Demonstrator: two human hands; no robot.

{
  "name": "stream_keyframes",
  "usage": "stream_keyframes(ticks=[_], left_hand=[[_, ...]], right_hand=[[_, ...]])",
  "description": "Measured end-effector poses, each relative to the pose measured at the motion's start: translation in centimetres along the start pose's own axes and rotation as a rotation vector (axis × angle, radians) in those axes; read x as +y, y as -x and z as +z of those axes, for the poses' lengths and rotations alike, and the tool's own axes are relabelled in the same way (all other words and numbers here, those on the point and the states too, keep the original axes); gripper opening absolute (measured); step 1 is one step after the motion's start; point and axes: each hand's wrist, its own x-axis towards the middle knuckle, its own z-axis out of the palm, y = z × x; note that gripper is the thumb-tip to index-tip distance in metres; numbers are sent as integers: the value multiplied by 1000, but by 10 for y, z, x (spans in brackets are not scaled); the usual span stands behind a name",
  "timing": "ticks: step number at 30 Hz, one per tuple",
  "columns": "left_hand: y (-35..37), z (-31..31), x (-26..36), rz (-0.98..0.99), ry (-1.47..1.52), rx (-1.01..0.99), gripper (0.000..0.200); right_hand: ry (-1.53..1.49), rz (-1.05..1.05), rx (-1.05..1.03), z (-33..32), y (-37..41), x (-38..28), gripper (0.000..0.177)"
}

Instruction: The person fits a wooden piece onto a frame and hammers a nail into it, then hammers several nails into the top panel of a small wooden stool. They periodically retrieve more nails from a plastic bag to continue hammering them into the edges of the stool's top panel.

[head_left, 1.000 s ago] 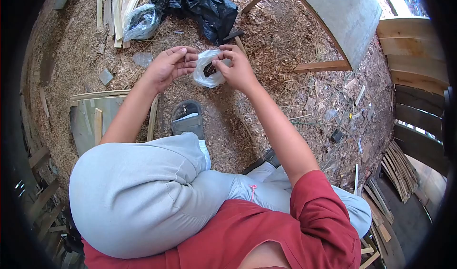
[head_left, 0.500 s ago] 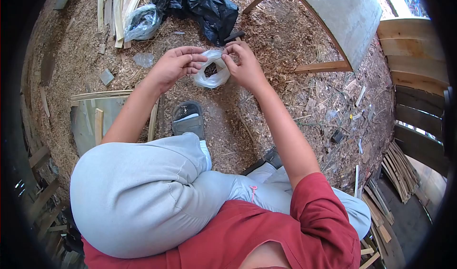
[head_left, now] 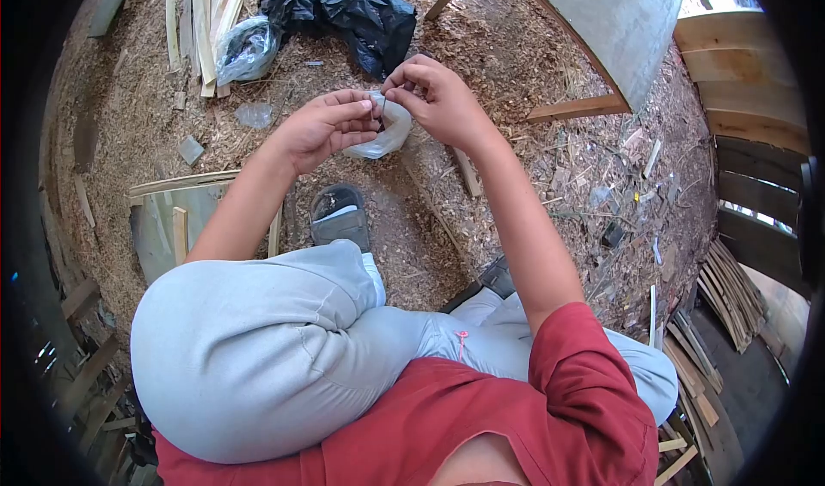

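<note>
A clear plastic bag (head_left: pixel 391 138) sits open on the ground, with dark small contents partly hidden by my fingers. Over its right rim my right hand (head_left: pixel 436 99) pinches a thin dark piece, apparently a nail (head_left: pixel 383 101). At the bag's left side is my left hand (head_left: pixel 325 129), its thumb and index finger brought together and the other fingers curled. Whether something small sits in that pinch, I cannot make out. Beneath my right wrist, the end of a wooden handle (head_left: pixel 467 173) shows on the ground.
A black plastic bag (head_left: pixel 365 18) and a bluish clear bag (head_left: pixel 247 49) lie ahead, beside wooden strips (head_left: pixel 206 30). To the right stands a wood-framed panel (head_left: pixel 597 22). My sandalled foot (head_left: pixel 341 215) is below the bag. Wood chips (head_left: pixel 524 177) cover the ground.
My right hand has shifted slightly and now pinches a thin dark piece. The left thumb and index finger have closed together. The wooden handle end has come into view.
</note>
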Motion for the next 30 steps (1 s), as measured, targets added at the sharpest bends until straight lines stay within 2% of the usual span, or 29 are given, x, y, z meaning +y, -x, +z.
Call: stream_keyframes(ticks=[3, 14, 30], left_hand=[[-2, 0, -2, -67, -2, -5, 16], [-4, 17, -4, -19, -62, 81, 17], [-5, 14, -9, 42, -40, 38, 11]], right_hand=[[-17, 7, -12, 2, 0, 1, 8], [-50, 41, 8, 8, 3, 17, 14], [-113, 128, 90, 6, 8, 18, 12]])
